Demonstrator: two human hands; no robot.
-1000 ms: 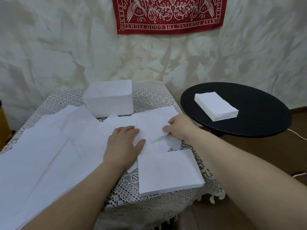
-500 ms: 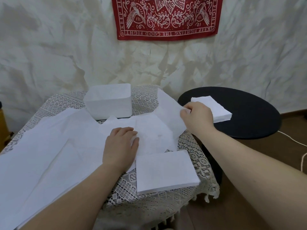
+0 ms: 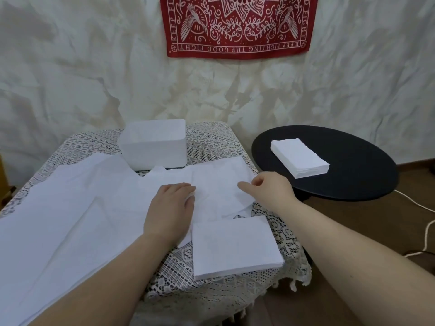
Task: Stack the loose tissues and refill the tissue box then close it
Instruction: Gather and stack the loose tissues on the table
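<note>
Several loose white tissues [image 3: 94,198] lie spread and overlapping across the lace-covered table [image 3: 211,140]. My left hand [image 3: 170,208] rests flat on them near the middle. My right hand [image 3: 268,191] hovers at the right edge of the spread, its index finger stretched out to a crumpled tissue [image 3: 221,191]; it holds nothing. A white tissue box [image 3: 153,143] stands at the back of the table. A neat stack of folded tissues [image 3: 300,157] sits on the round black side table [image 3: 353,180]. A flat white slab [image 3: 235,245] lies at the table's front right; stack or lid, I cannot tell.
A red printed bandana [image 3: 237,27] hangs on the crumpled white wall. A white cord [image 3: 423,222] runs over the brown floor at the right. The lace cloth's fringe [image 3: 294,281] hangs over the table's front right corner.
My right hand lifted a tissue from the spread, carried it to the stack on the black table, and has come back empty to the spread's right edge. My left hand stayed put.
</note>
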